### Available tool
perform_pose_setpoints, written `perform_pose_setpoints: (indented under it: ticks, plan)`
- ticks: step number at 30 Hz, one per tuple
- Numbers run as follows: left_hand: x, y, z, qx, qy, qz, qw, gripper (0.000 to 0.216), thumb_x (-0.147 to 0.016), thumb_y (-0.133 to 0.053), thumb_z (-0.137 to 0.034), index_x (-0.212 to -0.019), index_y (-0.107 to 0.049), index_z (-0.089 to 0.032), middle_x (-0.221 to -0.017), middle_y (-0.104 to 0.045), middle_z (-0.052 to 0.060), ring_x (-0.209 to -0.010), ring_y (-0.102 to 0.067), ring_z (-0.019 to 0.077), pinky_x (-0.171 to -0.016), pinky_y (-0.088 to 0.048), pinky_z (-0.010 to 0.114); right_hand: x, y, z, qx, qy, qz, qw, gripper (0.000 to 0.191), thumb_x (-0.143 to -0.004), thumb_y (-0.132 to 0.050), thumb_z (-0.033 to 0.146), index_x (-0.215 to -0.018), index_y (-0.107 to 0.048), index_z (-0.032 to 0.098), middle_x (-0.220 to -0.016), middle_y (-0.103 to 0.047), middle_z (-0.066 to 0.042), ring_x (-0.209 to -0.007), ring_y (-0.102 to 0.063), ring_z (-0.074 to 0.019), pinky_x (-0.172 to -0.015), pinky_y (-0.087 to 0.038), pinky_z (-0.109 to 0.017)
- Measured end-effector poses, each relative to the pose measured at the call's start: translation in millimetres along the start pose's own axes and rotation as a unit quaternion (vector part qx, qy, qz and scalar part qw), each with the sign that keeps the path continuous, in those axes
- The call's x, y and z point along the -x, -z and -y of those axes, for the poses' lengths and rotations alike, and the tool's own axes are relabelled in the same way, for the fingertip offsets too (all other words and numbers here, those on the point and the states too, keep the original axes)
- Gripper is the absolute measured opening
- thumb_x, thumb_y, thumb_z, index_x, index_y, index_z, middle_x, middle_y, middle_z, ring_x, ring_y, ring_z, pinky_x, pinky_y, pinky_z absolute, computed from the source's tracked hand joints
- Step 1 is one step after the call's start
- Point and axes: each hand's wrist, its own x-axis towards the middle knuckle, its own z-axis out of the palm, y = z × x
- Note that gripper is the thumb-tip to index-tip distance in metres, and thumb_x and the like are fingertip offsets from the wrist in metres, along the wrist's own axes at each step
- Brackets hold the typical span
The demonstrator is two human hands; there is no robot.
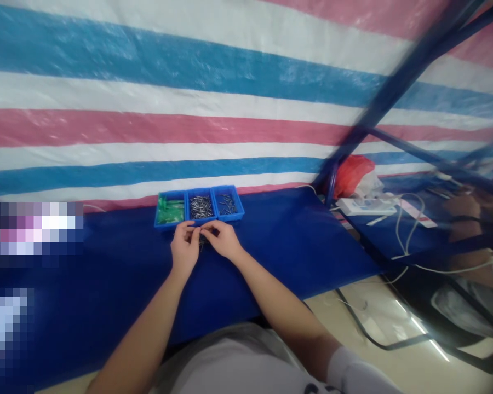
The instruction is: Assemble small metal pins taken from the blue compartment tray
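My left hand (184, 249) and my right hand (223, 239) meet just in front of the blue bins, fingertips almost touching. Each is closed in a pinch; whatever lies between the fingers is too small to make out. Below the fingertips, a few thin dark metal pieces (202, 242) show, partly hidden by the hands. Behind them stand three joined blue bins: the left bin (167, 225) holds green pieces (172, 210), the middle one has a heap of thin metal screws or nails (201, 207), and a looser scatter of similar pins (227, 205) lies in the right one.
The bins stand on a blue-covered table (287, 241) against a striped plastic sheet (148, 128). To the right are a dark metal frame post (378, 104), a red bag (353, 172), a white box (365, 206), loose cables (398, 224) and another person's blurred arm (468, 235).
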Motion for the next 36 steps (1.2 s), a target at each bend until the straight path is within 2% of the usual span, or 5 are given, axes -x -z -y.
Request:
perform_pose_setpoints:
  ticks: [11, 18, 27, 33, 36]
  plan:
    - [0.5, 1.5, -9.5, 0.016, 0.026, 0.005, 1.0, 0.031, -0.089, -0.063, -0.041, -0.112, -0.06, -0.021, -0.081, -0.068, 0.001, -0.06, -0.065, 0.0131, -0.06, -0.055, 0.026, -0.2, 0.4, 1.5, 0.0, 0.0, 0.01, 1.0, 0.008, -0.088, -0.069, 0.027, -0.088, -0.074, 0.02, -0.089, -0.075, -0.004, -0.081, -0.068, -0.0172, -0.075, -0.05, -0.028]
    - [2.5, 0.4, -11.7, 0.045, 0.018, 0.01, 0.999, 0.035, -0.086, -0.068, -0.04, -0.114, -0.059, -0.021, -0.092, -0.071, 0.004, -0.064, -0.068, 0.0135, -0.063, -0.058, 0.027, -1.5, 1.7, 0.7, 0.03, -0.029, -0.007, 0.999, 0.024, -0.094, -0.06, 0.034, -0.08, -0.072, 0.019, -0.08, -0.073, -0.002, -0.073, -0.065, -0.0159, -0.072, -0.047, -0.026]
    - [1.9, -0.2, -12.4, 0.084, 0.017, 0.014, 0.996, 0.039, -0.084, -0.071, -0.038, -0.115, -0.056, -0.02, -0.097, -0.073, 0.006, -0.071, -0.07, 0.0146, -0.07, -0.06, 0.031, -1.2, 1.1, -0.8, 0.022, -0.046, 0.04, 0.998, 0.037, -0.099, -0.05, 0.041, -0.077, -0.069, 0.018, -0.076, -0.071, -0.002, -0.071, -0.063, -0.015, -0.07, -0.046, -0.025]
    - [1.7, 0.1, -10.9, 0.08, 0.016, 0.009, 0.997, 0.041, -0.082, -0.073, -0.038, -0.116, -0.057, -0.02, -0.092, -0.071, 0.005, -0.071, -0.068, 0.0145, -0.069, -0.058, 0.029, 0.0, 2.5, 4.0, -0.031, -0.001, 0.026, 0.999, 0.025, -0.096, -0.053, 0.029, -0.115, -0.066, 0.021, -0.099, -0.072, -0.004, -0.087, -0.066, -0.0161, -0.077, -0.051, -0.027]
    - [1.6, 0.1, -9.3, 0.082, 0.019, 0.016, 0.996, 0.041, -0.083, -0.072, -0.038, -0.116, -0.057, -0.021, -0.092, -0.071, 0.005, -0.073, -0.068, 0.0153, -0.068, -0.058, 0.029, -0.2, 4.1, 6.2, -0.04, 0.043, 0.04, 0.997, 0.025, -0.095, -0.052, 0.022, -0.115, -0.067, 0.022, -0.106, -0.071, -0.006, -0.095, -0.066, -0.0173, -0.082, -0.052, -0.03]
